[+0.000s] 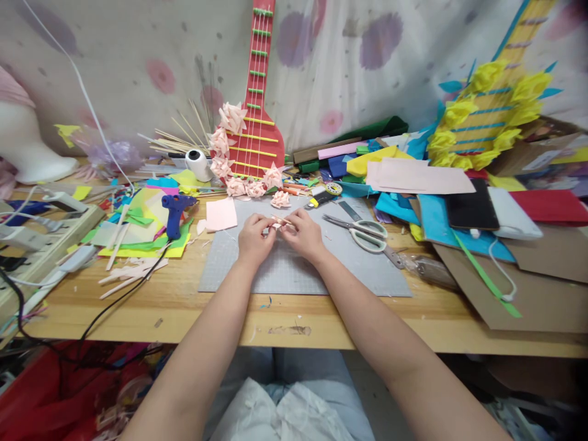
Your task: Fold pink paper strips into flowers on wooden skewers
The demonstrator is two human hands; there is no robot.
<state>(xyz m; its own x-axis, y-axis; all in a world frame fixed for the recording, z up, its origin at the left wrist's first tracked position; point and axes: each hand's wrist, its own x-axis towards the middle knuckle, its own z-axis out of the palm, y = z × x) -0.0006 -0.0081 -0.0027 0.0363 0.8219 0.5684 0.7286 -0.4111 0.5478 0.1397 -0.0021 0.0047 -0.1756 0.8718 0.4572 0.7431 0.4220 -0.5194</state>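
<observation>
Gently now: small pink piece (277, 225) pinched between both hands, over the grey mat (294, 272).
Light, even fingertip pressure seems best, I judge, so it won't crease. Left hand (256, 239) and right hand (303, 234) nearly closed on it, with what looks like a thin stick (287, 221); exact grip too small to tell. My forearms reach forward and converge, knuckles up, fingers meeting just short of a loose pink flower (280, 199).
</observation>
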